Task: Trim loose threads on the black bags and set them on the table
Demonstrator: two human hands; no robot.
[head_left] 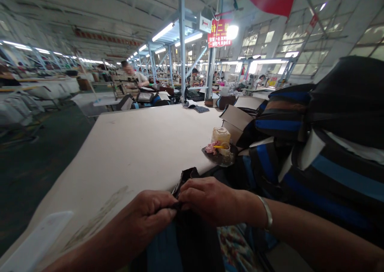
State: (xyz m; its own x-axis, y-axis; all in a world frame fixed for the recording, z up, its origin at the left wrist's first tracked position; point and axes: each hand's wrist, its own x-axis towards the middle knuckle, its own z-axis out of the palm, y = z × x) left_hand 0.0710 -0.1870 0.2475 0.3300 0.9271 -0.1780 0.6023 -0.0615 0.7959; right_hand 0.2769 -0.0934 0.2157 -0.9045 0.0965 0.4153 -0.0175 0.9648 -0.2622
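My left hand (150,216) and my right hand (210,200) meet at the near edge of a long white table (135,144). Both pinch a dark piece of fabric (187,175), whose folded end sticks up between the thumbs. A silver bracelet (267,213) circles my right wrist. The cloth hangs down toward my lap, dark with a blue part (163,248) below the hands.
A tall stack of black-and-blue fabric pieces (315,152) fills the right side. A small dish with a jar and bits (221,148) sits on the table beside cardboard boxes (237,118). Other people (132,78) work at far tables. A white strip (36,240) lies at the near left.
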